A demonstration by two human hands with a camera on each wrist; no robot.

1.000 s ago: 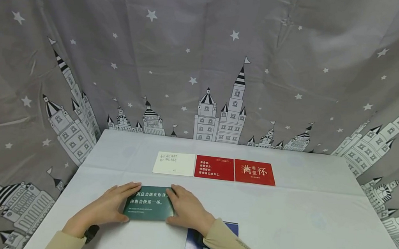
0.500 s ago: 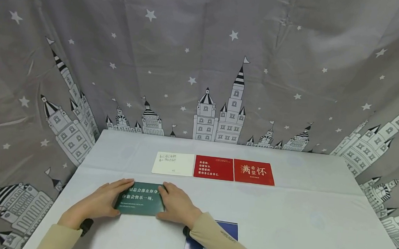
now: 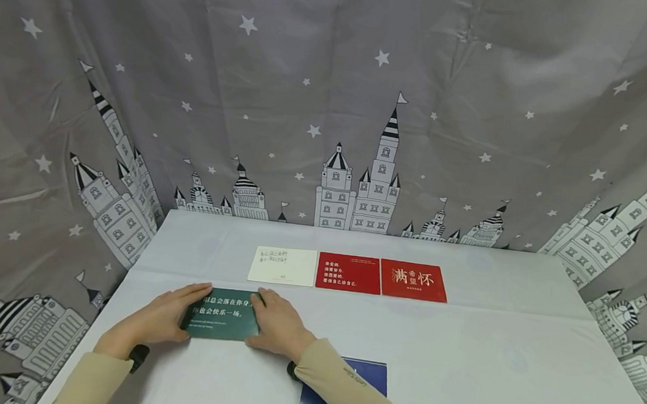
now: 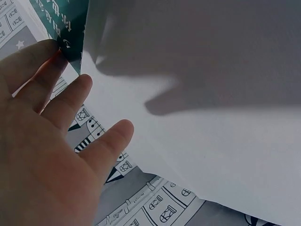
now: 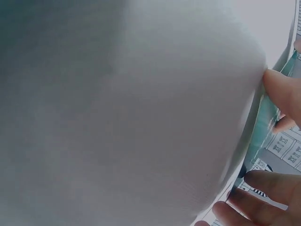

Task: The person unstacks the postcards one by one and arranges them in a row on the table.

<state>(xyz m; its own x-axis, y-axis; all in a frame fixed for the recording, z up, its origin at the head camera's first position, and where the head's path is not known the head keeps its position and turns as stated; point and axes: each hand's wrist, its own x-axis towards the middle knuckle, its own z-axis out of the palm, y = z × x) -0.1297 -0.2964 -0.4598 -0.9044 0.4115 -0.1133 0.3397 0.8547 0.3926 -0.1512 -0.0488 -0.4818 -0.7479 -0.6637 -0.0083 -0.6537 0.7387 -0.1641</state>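
Castle-print curtain (image 3: 288, 66): Gray fabric strewn with stars and striped-roof towers fills the far side, wrapping forward at left and right.
White counter (image 3: 489, 348): Five cards share the covered surface; by their arrangement, three appear settled in a far row and two are outside it, suggesting work a little past halfway.
Tan sleeves (image 3: 354, 388): One crosses the near middle, over part of the blue card (image 3: 376, 374); the other enters at near left.
Left hand (image 3: 163, 316): Fingers at the far-left corner and thumb at the near-left, it holds one end of the green card (image 3: 222, 314); the left wrist view shows the fingers spread.
Right hand (image 3: 279, 325): It mirrors that grip at the right end, thumb near and fingers far, the card held between the pair.
Blue card: Lying near the middle and partly hidden by the sleeve, it is free of both hands' fingers and appears to be the piece not yet dealt with.
Green card: Pale lettering up, it sits left of center, nearer than the far row. Whether it touches the counter is hard to tell; its placing looks unfinished.
Cream card (image 3: 281, 266): Flat at the row's left end, bearing dark script.
Middle red card (image 3: 349, 274): Flat, nearly edge to edge with its neighbors.
Right red card (image 3: 414, 281): Flat at the row's right end, showing large pale characters.
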